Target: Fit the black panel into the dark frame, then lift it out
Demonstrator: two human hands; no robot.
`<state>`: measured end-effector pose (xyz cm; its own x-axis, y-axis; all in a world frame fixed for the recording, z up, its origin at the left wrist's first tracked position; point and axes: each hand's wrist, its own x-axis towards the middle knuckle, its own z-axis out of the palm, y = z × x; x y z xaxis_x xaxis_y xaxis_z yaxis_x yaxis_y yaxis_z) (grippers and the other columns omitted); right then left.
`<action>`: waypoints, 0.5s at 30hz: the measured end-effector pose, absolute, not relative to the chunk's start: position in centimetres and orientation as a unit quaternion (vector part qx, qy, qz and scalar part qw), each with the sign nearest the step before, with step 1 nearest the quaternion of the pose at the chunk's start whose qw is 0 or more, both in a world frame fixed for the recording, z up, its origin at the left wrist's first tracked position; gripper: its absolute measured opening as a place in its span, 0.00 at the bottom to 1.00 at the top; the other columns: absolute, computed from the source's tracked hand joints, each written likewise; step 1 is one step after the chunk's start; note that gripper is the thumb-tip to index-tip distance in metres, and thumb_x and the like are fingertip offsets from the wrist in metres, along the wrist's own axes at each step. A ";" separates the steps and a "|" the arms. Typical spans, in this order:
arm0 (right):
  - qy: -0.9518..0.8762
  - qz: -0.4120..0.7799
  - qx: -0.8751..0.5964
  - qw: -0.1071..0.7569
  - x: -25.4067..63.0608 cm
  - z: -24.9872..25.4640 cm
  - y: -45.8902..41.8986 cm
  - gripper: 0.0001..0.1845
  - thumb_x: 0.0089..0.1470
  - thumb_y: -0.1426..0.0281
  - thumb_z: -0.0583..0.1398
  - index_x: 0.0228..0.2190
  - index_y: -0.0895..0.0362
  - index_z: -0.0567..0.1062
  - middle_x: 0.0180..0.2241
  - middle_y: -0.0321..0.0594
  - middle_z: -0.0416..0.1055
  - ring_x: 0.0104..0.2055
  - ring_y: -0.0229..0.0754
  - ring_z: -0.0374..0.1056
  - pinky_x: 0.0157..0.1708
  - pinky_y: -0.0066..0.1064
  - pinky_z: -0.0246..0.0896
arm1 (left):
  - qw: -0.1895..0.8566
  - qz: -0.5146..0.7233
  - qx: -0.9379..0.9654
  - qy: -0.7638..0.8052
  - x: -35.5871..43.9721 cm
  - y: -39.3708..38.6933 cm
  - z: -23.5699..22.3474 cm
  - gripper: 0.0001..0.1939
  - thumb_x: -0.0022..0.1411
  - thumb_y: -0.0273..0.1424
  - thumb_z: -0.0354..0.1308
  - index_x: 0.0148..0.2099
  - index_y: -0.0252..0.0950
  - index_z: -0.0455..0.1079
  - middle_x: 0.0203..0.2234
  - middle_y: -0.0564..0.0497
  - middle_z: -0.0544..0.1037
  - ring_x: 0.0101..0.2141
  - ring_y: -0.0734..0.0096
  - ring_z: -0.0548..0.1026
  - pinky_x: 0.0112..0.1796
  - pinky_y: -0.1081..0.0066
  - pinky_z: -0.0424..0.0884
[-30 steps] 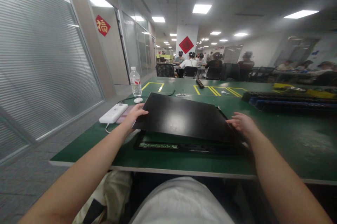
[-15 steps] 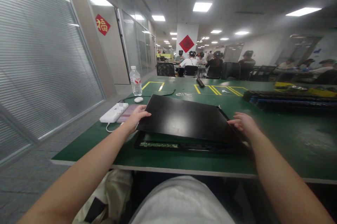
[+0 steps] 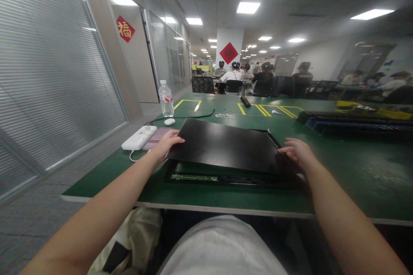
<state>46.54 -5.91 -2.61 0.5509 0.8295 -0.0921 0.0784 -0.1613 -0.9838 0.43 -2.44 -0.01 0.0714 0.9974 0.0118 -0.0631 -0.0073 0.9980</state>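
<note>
A flat black panel lies tilted over a thin black frame, its left side raised. Along the frame's near side runs a narrow green circuit board. My left hand is closed on the panel's left edge, thumb on top. At the right side, the fingertips of my right hand touch the edge where panel and frame meet; the fingers are apart and loosely bent. Most of the frame's inside is hidden beneath the panel.
Left on the green table are a white power bank, a pinkish phone, a white case and a water bottle. Dark strips are stacked at the right. Several people sit in the background.
The panel's right side has dropped slightly and shifted a little left, showing more of the frame's right edge. Both hands stay almost in place.
</note>
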 end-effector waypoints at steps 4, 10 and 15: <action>-0.339 0.336 -0.683 0.553 46.6 -2.6 -5.9 0.22 0.53 0.74 0.57 0.51 0.60 0.68 0.19 0.44 0.75 0.13 0.34 0.54 0.11 0.20 0.44 | 0.529 0.497 0.505 0.467 0.4 -2.5 0.0 0.24 0.36 0.30 0.68 0.40 0.36 0.69 0.25 0.55 0.79 0.26 0.65 0.76 0.33 0.66 0.71; -0.337 0.330 -0.681 0.560 46.8 -2.6 -5.8 0.21 0.53 0.73 0.57 0.50 0.59 0.69 0.19 0.44 0.75 0.12 0.33 0.54 0.11 0.21 0.44 | 0.527 0.494 0.509 0.467 0.3 -2.5 -0.1 0.25 0.36 0.30 0.69 0.41 0.35 0.70 0.28 0.53 0.80 0.30 0.62 0.79 0.35 0.65 0.72; -0.336 0.316 -0.680 0.570 46.9 -2.5 -6.0 0.19 0.52 0.73 0.57 0.48 0.60 0.70 0.19 0.44 0.75 0.12 0.33 0.53 0.11 0.22 0.43 | 0.539 0.486 0.517 0.454 0.4 -2.2 -0.6 0.25 0.37 0.30 0.71 0.40 0.35 0.71 0.31 0.50 0.82 0.32 0.60 0.80 0.38 0.64 0.73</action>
